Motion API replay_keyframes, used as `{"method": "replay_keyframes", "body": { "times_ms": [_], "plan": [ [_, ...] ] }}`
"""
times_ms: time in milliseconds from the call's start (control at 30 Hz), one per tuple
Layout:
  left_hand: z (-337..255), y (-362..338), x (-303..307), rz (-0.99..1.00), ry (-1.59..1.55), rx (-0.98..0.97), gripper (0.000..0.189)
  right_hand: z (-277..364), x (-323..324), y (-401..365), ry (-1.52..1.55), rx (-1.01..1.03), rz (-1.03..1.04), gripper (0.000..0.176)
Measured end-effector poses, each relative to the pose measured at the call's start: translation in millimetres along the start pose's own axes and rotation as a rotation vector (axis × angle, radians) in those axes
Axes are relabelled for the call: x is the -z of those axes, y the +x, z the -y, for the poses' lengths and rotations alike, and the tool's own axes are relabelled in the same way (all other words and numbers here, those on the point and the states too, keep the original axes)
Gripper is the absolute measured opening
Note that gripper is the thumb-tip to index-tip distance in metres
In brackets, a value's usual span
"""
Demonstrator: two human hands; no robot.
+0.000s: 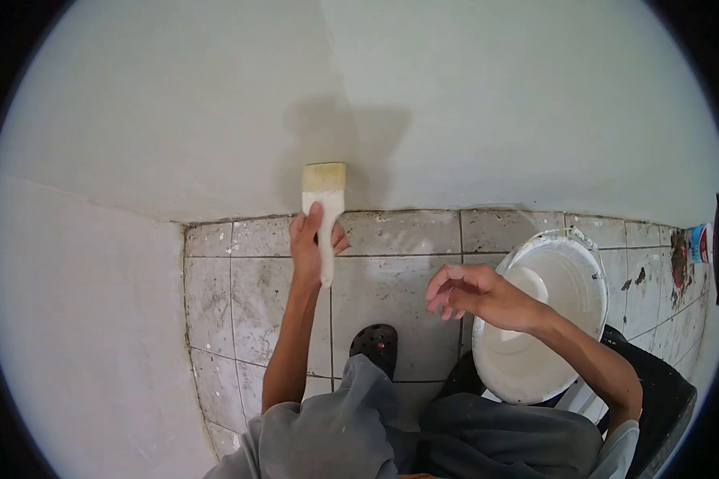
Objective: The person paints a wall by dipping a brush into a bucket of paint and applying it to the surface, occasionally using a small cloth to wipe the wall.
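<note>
Firstly, the brush (324,199) stood near the centre of the view, toward eleven o'clock, its bristles (324,175) directed at twelve and its handle (326,263) at six. The fingers of the left hand (303,247) were clamped on the handle, with the thumb laid along the near face; this grip appeared sound for controlling bristle angle. The wall (495,136) lay beyond at twelve o'clock; contact between bristles and wall could not be confirmed. Light pressure, a steady wrist and a level bristle edge were advisable, with extra care along the joint where the wall met the tiled floor (391,295). The right hand (487,298) held nothing visible, its fingers loosely curled and slightly apart, overlapping the bucket (603,299) at four o'clock. Clearance from that rim was advisable, since a knock might have spilled the whitish contents.
</note>
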State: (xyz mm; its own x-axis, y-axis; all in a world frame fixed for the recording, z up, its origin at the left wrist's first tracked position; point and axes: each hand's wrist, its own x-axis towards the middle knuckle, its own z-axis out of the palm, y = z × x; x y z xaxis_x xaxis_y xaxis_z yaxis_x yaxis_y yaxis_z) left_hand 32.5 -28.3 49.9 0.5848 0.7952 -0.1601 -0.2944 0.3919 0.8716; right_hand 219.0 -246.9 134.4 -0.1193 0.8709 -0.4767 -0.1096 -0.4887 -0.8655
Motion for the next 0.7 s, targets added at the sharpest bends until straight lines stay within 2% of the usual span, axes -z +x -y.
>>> {"method": "replay_keyframes", "body": {
  "times_ms": [100, 200, 367, 500, 533, 600, 700],
  "plan": [
    [49, 27, 20, -0.044, -0.049, 0.033, 0.032, 2, -3, -1, -0.003, -0.016, -0.008, 0.019],
    [100, 32, 52, -0.076, -0.091, 0.189, 0.029, 5, -3, -6, -0.017, -0.024, -0.005, 0.018],
    [137, 25, 81, -0.169, -0.085, 0.322, 0.029, 7, -7, -13, 0.001, -0.002, -0.012, 0.017],
    [118, 24, 70, -0.220, -0.012, 0.303, 0.027, 11, -9, -16, -0.011, 0.012, -0.010, 0.017],
    [105, 25, 63, -0.172, -0.016, 0.278, 0.027, 10, -10, -18, -0.010, 0.011, -0.008, 0.017],
    [71, 35, 47, -0.077, -0.030, 0.225, 0.027, 9, -8, -19, -0.021, -0.015, -0.001, 0.017],
    [-9, 11, -5, -0.036, -0.007, 0.003, 0.030, 7, -6, -18, -0.013, -0.016, -0.004, 0.017]
  ]
}}
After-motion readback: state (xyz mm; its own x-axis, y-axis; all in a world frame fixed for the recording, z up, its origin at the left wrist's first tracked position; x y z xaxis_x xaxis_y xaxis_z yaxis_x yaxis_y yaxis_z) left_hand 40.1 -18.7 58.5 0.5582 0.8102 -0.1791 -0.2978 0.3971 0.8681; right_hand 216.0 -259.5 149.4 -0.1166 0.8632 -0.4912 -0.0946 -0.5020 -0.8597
